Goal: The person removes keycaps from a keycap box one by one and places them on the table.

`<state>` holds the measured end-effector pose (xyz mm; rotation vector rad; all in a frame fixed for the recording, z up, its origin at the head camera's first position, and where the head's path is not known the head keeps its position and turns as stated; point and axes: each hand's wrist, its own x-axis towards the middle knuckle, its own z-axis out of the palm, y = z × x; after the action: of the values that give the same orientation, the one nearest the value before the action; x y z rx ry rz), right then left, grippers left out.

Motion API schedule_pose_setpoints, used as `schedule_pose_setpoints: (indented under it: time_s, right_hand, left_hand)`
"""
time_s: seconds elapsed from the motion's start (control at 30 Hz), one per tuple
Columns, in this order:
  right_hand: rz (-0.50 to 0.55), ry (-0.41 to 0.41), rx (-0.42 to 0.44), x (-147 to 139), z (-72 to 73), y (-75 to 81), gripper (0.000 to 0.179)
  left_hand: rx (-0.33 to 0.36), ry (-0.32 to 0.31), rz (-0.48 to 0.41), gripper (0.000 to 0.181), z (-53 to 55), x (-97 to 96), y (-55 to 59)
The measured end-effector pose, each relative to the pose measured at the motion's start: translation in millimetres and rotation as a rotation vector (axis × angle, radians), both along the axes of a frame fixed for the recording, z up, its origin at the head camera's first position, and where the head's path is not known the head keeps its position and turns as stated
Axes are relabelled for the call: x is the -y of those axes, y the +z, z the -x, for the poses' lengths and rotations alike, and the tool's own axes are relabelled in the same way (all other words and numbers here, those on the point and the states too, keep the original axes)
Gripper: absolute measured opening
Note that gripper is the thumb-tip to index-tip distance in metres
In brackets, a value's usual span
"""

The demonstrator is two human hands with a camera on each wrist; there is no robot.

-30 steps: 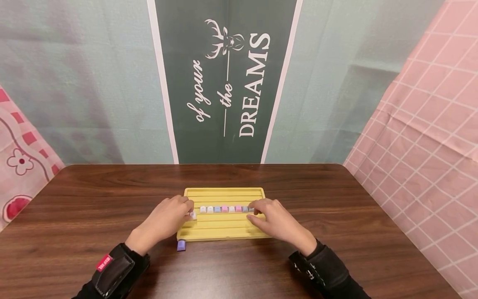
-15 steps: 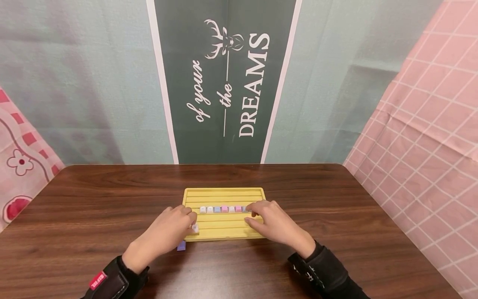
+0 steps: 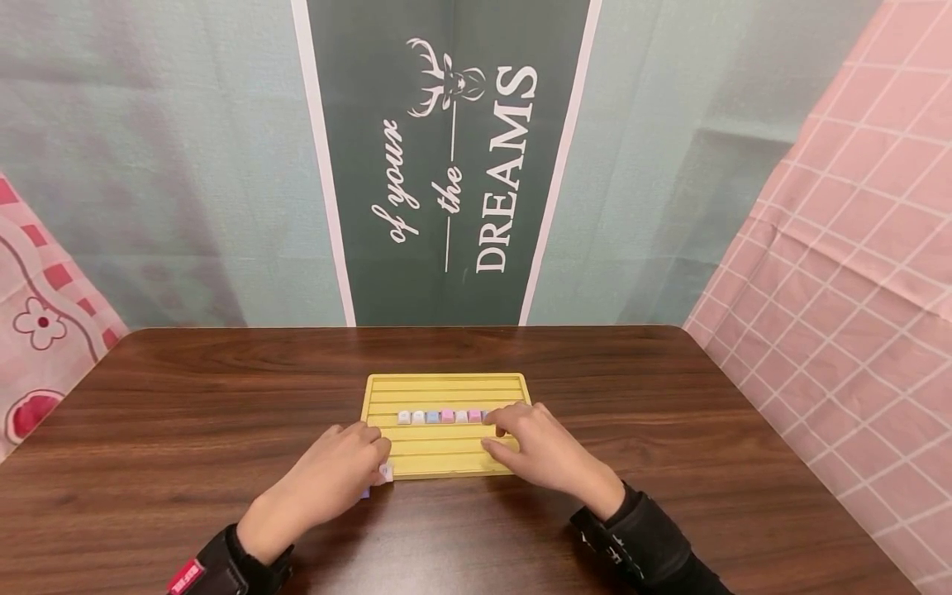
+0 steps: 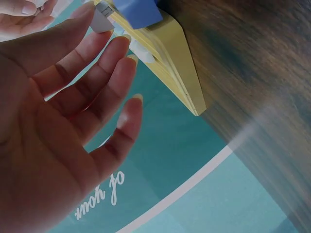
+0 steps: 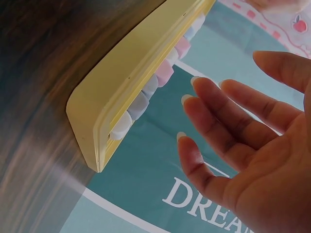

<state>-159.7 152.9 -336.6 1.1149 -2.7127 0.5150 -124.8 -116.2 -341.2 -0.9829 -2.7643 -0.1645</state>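
Observation:
My left hand pinches a white keycap between thumb and finger at the front left corner of a yellow ridged tray. The same white keycap shows at the thumb tip in the left wrist view. Just beside it is a purple-blue keycap, mostly covered by the hand in the head view. Over the right end of the tray hovers my right hand, fingers loosely bent and holding nothing. Near its fingertips runs a row of white, blue, pink and grey keycaps in one groove.
The tray rests on a dark brown wooden table. A green and teal cloth hangs behind the table, with pink patterned cloths at both sides.
My left hand has carried the white keycap from the tray's left part toward its front edge, coming over the purple keycap. My right hand has shifted slightly left.

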Motion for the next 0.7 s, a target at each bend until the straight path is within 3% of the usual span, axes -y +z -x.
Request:
schedule_pose_setpoints:
  time_s: [0.7]
  right_hand:
    - [-0.026,-0.016,0.015,1.0,-2.4,-1.7,0.020]
  left_hand:
    - [-0.003,0.009,-0.001,0.023,-7.4,0.4,-9.5]
